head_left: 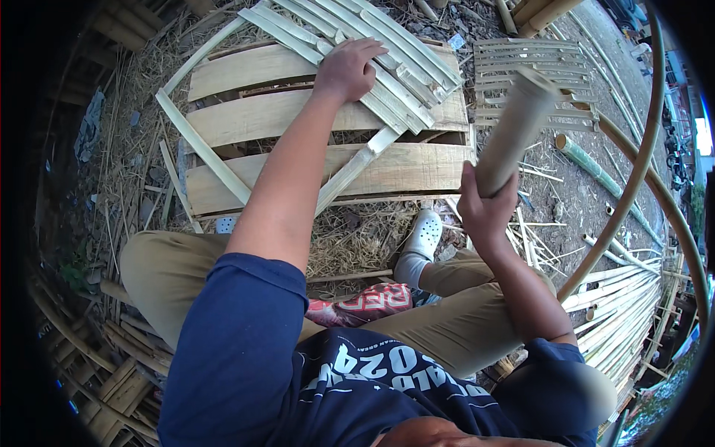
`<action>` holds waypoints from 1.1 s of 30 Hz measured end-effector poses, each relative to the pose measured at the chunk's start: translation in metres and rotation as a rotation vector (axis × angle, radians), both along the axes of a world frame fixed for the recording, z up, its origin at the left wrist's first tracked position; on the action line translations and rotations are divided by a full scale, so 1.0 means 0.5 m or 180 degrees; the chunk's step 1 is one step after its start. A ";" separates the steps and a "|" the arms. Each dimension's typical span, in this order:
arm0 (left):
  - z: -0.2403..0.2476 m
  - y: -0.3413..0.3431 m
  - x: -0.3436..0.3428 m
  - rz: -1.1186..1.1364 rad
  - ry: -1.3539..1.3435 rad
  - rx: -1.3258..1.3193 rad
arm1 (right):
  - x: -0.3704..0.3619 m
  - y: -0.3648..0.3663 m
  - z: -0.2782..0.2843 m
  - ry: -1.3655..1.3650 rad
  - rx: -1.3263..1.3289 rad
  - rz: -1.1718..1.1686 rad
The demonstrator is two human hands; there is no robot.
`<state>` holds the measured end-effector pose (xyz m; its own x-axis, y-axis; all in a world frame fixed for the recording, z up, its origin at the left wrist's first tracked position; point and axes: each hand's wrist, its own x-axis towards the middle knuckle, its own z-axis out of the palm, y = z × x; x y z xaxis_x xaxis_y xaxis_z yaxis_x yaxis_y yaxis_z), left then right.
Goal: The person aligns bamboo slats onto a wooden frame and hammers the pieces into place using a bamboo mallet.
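Observation:
My left hand (346, 71) lies on a frame of pale split bamboo slats (410, 89), fingers stretched across the slats and thumb apart from them. Several slats run side by side on a slant, and two longer strips, one at the left (201, 145) and one nearer me (357, 167), slope away from them. In my right hand (488, 205) a thick, round length of bamboo (514, 134) is held upright by its lower end, raised to the right of the slats. Its upper part is smeared by motion. Under the frame is a low wooden platform of wide boards (257, 119) with gaps between them.
At the upper right lies another slatted bamboo panel (521, 63). A green bamboo pole (596, 164) rests on the ground, with bundled bamboo strips (618, 313) nearer me. Curved poles (644, 156) rise at the right. Straw and shavings (350, 238) litter the ground by my shoe (424, 232).

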<state>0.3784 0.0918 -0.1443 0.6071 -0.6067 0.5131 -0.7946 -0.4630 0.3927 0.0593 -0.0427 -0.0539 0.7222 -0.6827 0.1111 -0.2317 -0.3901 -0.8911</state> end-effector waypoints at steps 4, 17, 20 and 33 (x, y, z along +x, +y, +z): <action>0.006 0.001 0.005 -0.0047 -0.0066 -0.0038 | 0.007 -0.005 -0.045 0.2103 -0.1372 0.1292; 0.005 0.006 -0.003 -0.0051 -0.0023 0.0011 | 0.012 -0.031 -0.021 0.1865 -0.1259 0.1151; 0.008 0.002 -0.008 0.0025 0.0100 0.0010 | 0.006 -0.040 -0.021 0.2038 -0.1199 0.1369; 0.006 0.003 0.000 -0.0032 -0.0133 -0.0036 | 0.028 -0.122 -0.029 0.1285 -0.2449 0.1737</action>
